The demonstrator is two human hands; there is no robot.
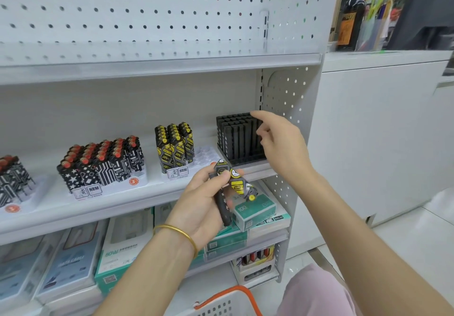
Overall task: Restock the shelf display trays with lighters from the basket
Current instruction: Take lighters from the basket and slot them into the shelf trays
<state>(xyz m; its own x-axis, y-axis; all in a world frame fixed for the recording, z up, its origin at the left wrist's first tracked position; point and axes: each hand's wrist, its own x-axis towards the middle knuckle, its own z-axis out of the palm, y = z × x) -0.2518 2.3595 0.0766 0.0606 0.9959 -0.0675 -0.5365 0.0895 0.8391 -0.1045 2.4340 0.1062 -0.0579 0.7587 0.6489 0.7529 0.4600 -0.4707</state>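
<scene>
Closest to me, down by the person's knee, sits the white basket (221, 307) with its orange handle. Only its rim shows, so I cannot tell what is left inside.

Above it the left hand (204, 200) has its fingers curled round a small bunch of lighters (233, 180). Several are yellow-and-black and at least one is plain black, all held just in front of the shelf (122, 200) edge. The right hand (280, 143) holds nothing. Its forefinger is stretched out to the top back corner of the black lighter tray (238, 138), and the other fingers are loosely bent.

That black tray looks packed full, so I'd call it done or nearly so. The patterned red-topped tray (103, 163) further left also looks well filled. The yellow-and-black tray (177, 143) is the obvious gap. Its left rows are stocked, while the white slots (206, 154) on its right side stand empty.

By my reckoning the job is well past halfway on this shelf. What remains is to seat the bunch in the left hand, mostly in those bare slots, along with whatever the basket holds.
</scene>
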